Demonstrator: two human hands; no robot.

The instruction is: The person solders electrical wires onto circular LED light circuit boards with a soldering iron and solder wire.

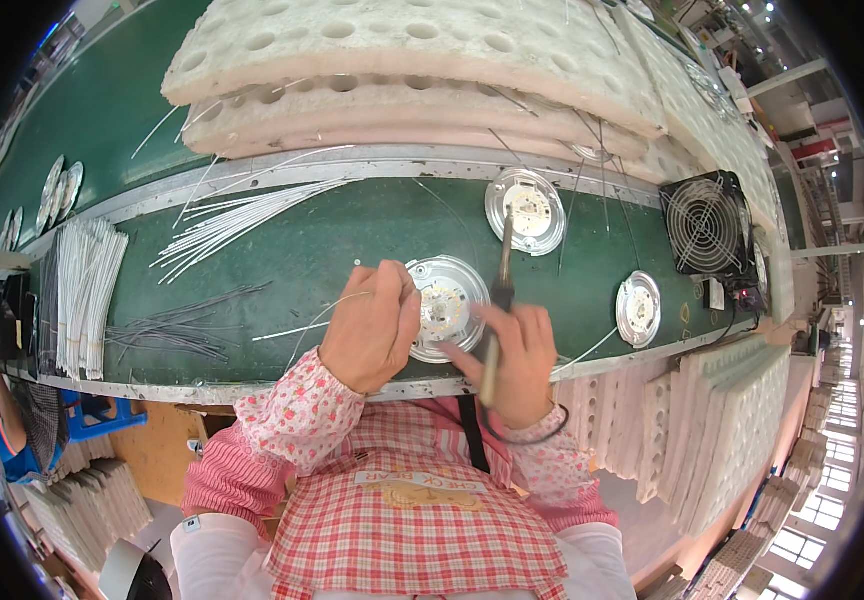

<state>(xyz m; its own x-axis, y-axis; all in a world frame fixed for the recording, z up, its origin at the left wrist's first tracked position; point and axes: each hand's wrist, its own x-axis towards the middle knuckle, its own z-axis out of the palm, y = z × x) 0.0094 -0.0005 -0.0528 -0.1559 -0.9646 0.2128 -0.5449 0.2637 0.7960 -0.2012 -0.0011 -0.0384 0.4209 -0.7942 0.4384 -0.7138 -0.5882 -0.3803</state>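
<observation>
My left hand (370,330) is closed at the left side of a round silver disc with a circuit board (442,298); a thin wire (350,296) runs by its fingers, and what they pinch is hidden. My right hand (518,352) grips a soldering iron (502,280) at the disc's right, its thumb near the disc's lower edge. The iron's tip points away from me, up toward a second disc (525,208) farther back. A third disc (638,308) lies to the right, with a white wire attached.
Green bench (332,240) with bundled white wires (87,295), loose white wires (227,225), grey wires (172,340) and a black fan (702,225). Perforated foam slabs (382,115) stand behind; more (702,430) are stacked below right. A co-worker's arm (7,410) and a blue stool (102,420) are at left.
</observation>
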